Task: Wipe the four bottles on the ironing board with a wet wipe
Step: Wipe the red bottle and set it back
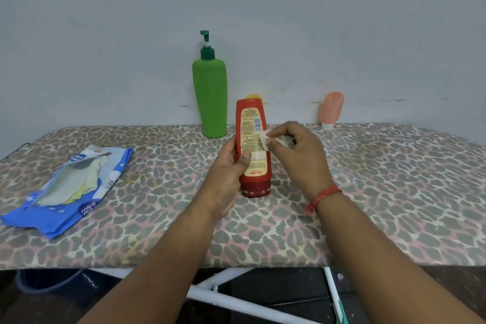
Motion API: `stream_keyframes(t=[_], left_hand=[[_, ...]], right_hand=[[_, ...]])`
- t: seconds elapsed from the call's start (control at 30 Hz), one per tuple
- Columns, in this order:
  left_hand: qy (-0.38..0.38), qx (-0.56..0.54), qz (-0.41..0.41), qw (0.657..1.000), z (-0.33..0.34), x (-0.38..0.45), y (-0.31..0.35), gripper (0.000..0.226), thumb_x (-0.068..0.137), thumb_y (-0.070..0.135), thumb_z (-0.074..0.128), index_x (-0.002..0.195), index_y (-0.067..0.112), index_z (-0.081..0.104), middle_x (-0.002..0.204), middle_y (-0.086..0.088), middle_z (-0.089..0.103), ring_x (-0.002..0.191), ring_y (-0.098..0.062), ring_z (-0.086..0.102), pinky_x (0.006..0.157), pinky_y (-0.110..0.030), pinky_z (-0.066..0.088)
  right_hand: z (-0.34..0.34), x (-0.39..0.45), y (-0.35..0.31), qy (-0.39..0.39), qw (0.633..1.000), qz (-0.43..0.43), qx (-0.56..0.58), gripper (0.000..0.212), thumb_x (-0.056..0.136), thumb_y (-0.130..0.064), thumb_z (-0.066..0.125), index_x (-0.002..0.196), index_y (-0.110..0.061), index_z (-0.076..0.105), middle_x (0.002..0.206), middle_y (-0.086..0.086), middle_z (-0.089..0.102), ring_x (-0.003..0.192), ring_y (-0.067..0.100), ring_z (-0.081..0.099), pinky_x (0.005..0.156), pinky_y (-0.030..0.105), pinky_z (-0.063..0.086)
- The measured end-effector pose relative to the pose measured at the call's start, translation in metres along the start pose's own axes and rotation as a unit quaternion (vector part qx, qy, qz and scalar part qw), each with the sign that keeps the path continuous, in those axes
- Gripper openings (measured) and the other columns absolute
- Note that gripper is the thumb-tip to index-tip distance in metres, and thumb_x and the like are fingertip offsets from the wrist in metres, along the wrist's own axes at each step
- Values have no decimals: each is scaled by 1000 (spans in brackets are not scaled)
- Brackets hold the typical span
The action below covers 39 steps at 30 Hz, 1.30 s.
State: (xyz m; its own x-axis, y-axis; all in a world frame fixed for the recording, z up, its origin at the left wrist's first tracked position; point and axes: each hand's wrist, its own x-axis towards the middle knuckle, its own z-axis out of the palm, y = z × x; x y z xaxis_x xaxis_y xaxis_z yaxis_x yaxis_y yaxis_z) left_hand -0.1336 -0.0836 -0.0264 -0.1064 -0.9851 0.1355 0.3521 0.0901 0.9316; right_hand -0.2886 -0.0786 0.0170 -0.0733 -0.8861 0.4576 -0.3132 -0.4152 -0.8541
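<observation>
A red bottle (253, 123) with a yellow label stands cap-down at the middle of the ironing board (368, 192). My left hand (231, 173) grips its left side, thumb on the label. My right hand (299, 155) holds a bunched white wet wipe (265, 139) pressed against the bottle's right edge. A tall green pump bottle (210, 95) stands behind, at the wall. A yellow bottle (253, 96) peeks out just above the red one, mostly hidden. A small peach tube (332, 109) stands cap-down at the back right.
An open blue wet wipe packet (71, 189) lies on the board's left part, with wipes showing inside. A pale wall rises right behind the board. White board legs (223, 294) and a dark floor show below the near edge.
</observation>
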Motion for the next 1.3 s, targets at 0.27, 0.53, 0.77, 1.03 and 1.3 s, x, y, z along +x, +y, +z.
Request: stream_keyframes(t=[0.27,0.53,0.77,1.03,1.3], left_hand=[[21,-6,1,1000,-2,3,-1,37,103,4,48,124,31,60,119,9,74,116,-15,69,96,-39,56],[31,-17,3,999,-3,5,-3,34,102,5,52,127,27,59,120,5,74,114,-19,70,88,-36,59],[38,-18,9,999,-3,4,-2,31,102,6,53,125,26,59,113,5,76,108,-16,72,83,-30,59],[64,-22,2,998,-4,5,-3,34,100,4,56,123,27,62,119,4,74,117,-20,67,95,-41,56],[49,-26,9,998,-3,4,-1,33,101,4,54,125,26,58,113,5,76,109,-18,72,83,-33,59]], right_hand=[[-23,-12,26,-195,973,127,11,15,80,-6,75,78,-18,67,86,0,73,70,27,69,60,39,57],[-13,-12,22,-147,987,-5,-62,14,80,-7,75,80,-18,66,91,-9,62,86,-1,60,71,8,46],[5,-27,8,-235,915,-228,-235,3,82,-12,73,84,-12,72,92,-3,62,88,13,58,78,22,47],[-18,-19,17,-188,945,-138,-228,6,80,-12,73,81,-16,70,87,-14,57,84,7,56,80,30,51],[11,-29,6,-250,882,-272,-293,5,81,-12,70,85,-9,74,92,2,61,88,21,57,73,31,48]])
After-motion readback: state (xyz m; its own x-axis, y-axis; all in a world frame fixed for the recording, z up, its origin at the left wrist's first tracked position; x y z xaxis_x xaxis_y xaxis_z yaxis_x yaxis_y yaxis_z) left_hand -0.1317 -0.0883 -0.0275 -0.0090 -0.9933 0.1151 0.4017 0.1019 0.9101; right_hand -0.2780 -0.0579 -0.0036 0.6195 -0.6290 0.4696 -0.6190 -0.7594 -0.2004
